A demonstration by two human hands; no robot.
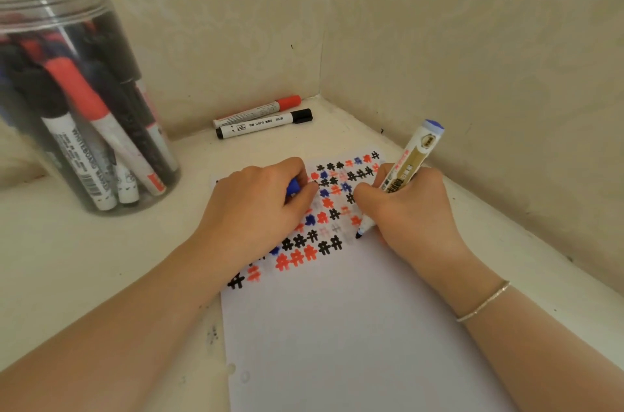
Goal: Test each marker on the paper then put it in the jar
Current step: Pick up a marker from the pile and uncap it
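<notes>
I'm testing: right hand point(410, 209) fingers clamped on marker point(401, 175), tip at paper point(337, 327); left hand point(256, 205) fingers curled round cap point(293, 187); next recap, then jar point(77, 91).

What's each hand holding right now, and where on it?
Right hand grips the blue marker around its lower barrel, tip at the paper. Left hand rests on the paper, its fingers curled round the blue cap.

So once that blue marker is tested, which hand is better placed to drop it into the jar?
Probably the left. The jar stands on the left side, nearer the left hand, which holds the blue cap. The right hand grips the marker and would have to reach across.
</notes>
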